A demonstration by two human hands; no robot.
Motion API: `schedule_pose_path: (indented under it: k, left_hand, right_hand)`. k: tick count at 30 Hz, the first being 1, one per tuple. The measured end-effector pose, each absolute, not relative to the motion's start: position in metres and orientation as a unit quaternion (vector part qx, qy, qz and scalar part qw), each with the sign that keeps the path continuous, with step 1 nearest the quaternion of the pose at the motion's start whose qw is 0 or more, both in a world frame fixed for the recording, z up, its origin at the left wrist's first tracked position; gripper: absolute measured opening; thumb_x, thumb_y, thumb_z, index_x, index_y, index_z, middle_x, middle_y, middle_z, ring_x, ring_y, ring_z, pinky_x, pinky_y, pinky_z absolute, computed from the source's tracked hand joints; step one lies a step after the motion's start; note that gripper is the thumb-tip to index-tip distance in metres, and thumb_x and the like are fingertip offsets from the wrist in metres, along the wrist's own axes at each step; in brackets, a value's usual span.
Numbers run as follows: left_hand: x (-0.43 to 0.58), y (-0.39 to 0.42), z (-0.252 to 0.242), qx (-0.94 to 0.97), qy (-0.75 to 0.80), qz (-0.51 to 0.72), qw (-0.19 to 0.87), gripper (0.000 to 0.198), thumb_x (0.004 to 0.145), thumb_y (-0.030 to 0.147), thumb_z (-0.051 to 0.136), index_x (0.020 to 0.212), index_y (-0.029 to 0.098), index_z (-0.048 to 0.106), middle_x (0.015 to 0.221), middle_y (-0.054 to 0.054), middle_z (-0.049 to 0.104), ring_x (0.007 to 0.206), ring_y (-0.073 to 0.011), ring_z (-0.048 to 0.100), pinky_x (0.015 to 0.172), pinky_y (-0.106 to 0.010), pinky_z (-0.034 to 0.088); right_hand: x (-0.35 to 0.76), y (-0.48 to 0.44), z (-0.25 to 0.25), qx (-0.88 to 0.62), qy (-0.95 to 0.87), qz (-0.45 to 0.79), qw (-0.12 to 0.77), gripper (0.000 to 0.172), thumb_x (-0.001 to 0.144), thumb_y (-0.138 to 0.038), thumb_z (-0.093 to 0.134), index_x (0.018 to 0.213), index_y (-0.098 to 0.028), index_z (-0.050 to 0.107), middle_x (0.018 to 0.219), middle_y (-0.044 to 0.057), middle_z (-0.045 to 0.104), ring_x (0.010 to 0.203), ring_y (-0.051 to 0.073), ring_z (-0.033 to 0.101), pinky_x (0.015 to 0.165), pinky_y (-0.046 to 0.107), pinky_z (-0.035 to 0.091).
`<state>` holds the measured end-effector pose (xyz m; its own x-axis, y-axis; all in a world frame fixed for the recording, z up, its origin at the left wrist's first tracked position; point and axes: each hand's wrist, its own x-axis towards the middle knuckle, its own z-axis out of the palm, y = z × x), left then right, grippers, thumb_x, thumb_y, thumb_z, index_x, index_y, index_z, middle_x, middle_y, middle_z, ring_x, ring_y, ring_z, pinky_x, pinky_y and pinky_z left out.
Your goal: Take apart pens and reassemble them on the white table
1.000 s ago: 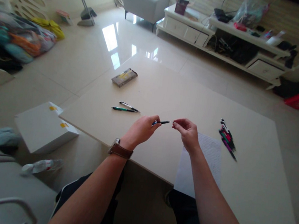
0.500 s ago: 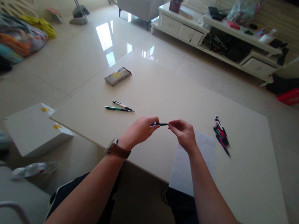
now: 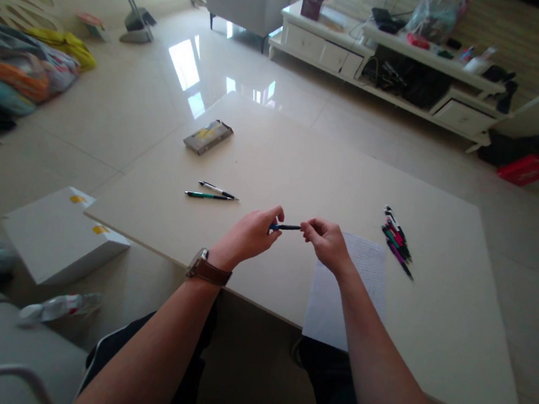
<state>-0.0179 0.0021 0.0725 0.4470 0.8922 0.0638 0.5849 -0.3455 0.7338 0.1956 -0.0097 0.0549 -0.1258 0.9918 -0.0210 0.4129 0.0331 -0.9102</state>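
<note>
A blue and black pen (image 3: 288,227) is held level above the table between my two hands. My left hand (image 3: 256,230) grips its blue end, with the thumb below and the index finger bent above. At the dark tip end, the fingertips of my right hand (image 3: 326,239) pinch it. Beneath my right forearm lies a sheet of lined paper (image 3: 330,304). To the left of my hands rest a green and black pen (image 3: 209,196) and a white and black pen (image 3: 217,189). A pile of several coloured pens (image 3: 397,241) lies on the right.
A flat grey box (image 3: 208,136) sits toward the far left of the pale table (image 3: 305,160). On the floor at left are a white carton (image 3: 62,233) and, on the grey seat's edge, a plastic bottle (image 3: 61,308). A white TV cabinet (image 3: 316,45) stands beyond the table.
My left fingers have loosened and lifted slightly, showing more of the pen's blue end. The right hand keeps its pinch at the tip. The whole view has shifted slightly.
</note>
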Motion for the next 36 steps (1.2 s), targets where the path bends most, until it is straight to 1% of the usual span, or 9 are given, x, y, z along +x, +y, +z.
schedule_pose_path:
  k: [7, 10, 12, 18, 23, 25, 29, 33, 36]
  left_hand:
    - [-0.0211, 0.0026, 0.0741, 0.788, 0.456, 0.244, 0.334, 0.003, 0.088, 0.019, 0.058, 0.088, 0.021, 0.056, 0.077, 0.0, 0.065, 0.07, -0.0134, 0.055, 0.064, -0.025, 0.038]
    - [-0.0215, 0.0028, 0.0753, 0.782, 0.469, 0.244, 0.331, 0.004, 0.088, 0.02, 0.058, 0.086, 0.021, 0.055, 0.076, 0.001, 0.064, 0.068, -0.0133, 0.055, 0.062, -0.025, 0.036]
    - [-0.022, 0.003, 0.0749, 0.782, 0.473, 0.24, 0.327, 0.004, 0.088, 0.02, 0.059, 0.087, 0.021, 0.055, 0.076, 0.0, 0.064, 0.068, -0.0135, 0.055, 0.061, -0.025, 0.036]
    - [-0.0232, 0.0035, 0.0718, 0.783, 0.473, 0.238, 0.327, 0.008, 0.087, 0.018, 0.061, 0.094, 0.021, 0.057, 0.081, -0.002, 0.067, 0.073, -0.0148, 0.059, 0.065, -0.026, 0.039]
    - [-0.0225, 0.0042, 0.0705, 0.784, 0.461, 0.243, 0.337, 0.013, 0.086, 0.017, 0.064, 0.096, 0.021, 0.057, 0.083, -0.002, 0.069, 0.074, -0.0149, 0.06, 0.065, -0.025, 0.04]
    - [-0.0223, 0.0045, 0.07, 0.782, 0.466, 0.244, 0.336, 0.012, 0.086, 0.018, 0.064, 0.096, 0.021, 0.057, 0.084, -0.002, 0.069, 0.074, -0.0148, 0.06, 0.064, -0.025, 0.04]
    - [-0.0223, 0.0049, 0.0696, 0.778, 0.478, 0.246, 0.325, 0.011, 0.086, 0.018, 0.064, 0.095, 0.02, 0.057, 0.084, -0.003, 0.069, 0.076, -0.0153, 0.061, 0.066, -0.026, 0.04]
    - [-0.0217, 0.0048, 0.0701, 0.781, 0.474, 0.244, 0.325, 0.012, 0.086, 0.017, 0.064, 0.095, 0.02, 0.057, 0.084, -0.003, 0.069, 0.075, -0.0149, 0.06, 0.064, -0.025, 0.04]
    - [-0.0206, 0.0045, 0.0703, 0.782, 0.469, 0.248, 0.328, 0.012, 0.086, 0.017, 0.065, 0.094, 0.02, 0.057, 0.086, -0.002, 0.068, 0.076, -0.0144, 0.06, 0.065, -0.025, 0.039]
  right_hand:
    - [0.192, -0.0101, 0.0526, -0.565, -0.624, 0.41, 0.351, 0.058, 0.094, -0.064, 0.044, 0.069, -0.016, 0.066, 0.06, 0.004, 0.06, 0.056, 0.014, 0.055, 0.055, 0.028, 0.041]
    - [0.1938, -0.0097, 0.0542, -0.539, -0.597, 0.441, 0.397, 0.041, 0.087, -0.058, 0.063, 0.092, -0.017, 0.068, 0.076, 0.005, 0.067, 0.07, 0.016, 0.062, 0.066, 0.029, 0.049]
    - [0.1946, -0.0094, 0.0558, -0.52, -0.583, 0.466, 0.415, 0.04, 0.077, -0.05, 0.076, 0.1, -0.018, 0.066, 0.082, 0.004, 0.069, 0.076, 0.018, 0.065, 0.071, 0.031, 0.052]
    - [0.1904, -0.0103, 0.0563, -0.529, -0.593, 0.466, 0.388, 0.038, 0.082, -0.054, 0.069, 0.083, -0.016, 0.065, 0.072, 0.004, 0.067, 0.066, 0.016, 0.063, 0.064, 0.029, 0.05]
    - [0.1891, -0.0127, 0.0556, -0.594, -0.62, 0.401, 0.321, 0.061, 0.093, -0.065, 0.044, 0.06, -0.016, 0.06, 0.051, 0.002, 0.053, 0.047, 0.012, 0.049, 0.05, 0.027, 0.037]
    - [0.1901, -0.0124, 0.0557, -0.588, -0.611, 0.414, 0.332, 0.059, 0.093, -0.065, 0.046, 0.067, -0.016, 0.064, 0.056, 0.002, 0.058, 0.05, 0.012, 0.052, 0.051, 0.026, 0.039]
    - [0.1901, -0.0111, 0.0577, -0.531, -0.589, 0.469, 0.389, 0.043, 0.078, -0.055, 0.073, 0.094, -0.017, 0.064, 0.078, 0.004, 0.068, 0.069, 0.016, 0.063, 0.062, 0.027, 0.049]
    - [0.188, -0.012, 0.0598, -0.537, -0.591, 0.469, 0.378, 0.04, 0.083, -0.056, 0.067, 0.078, -0.016, 0.064, 0.068, 0.004, 0.066, 0.063, 0.015, 0.06, 0.06, 0.027, 0.047]
    - [0.1884, -0.013, 0.06, -0.575, -0.606, 0.437, 0.334, 0.054, 0.092, -0.06, 0.051, 0.062, -0.016, 0.061, 0.051, 0.002, 0.055, 0.047, 0.011, 0.048, 0.048, 0.026, 0.037]
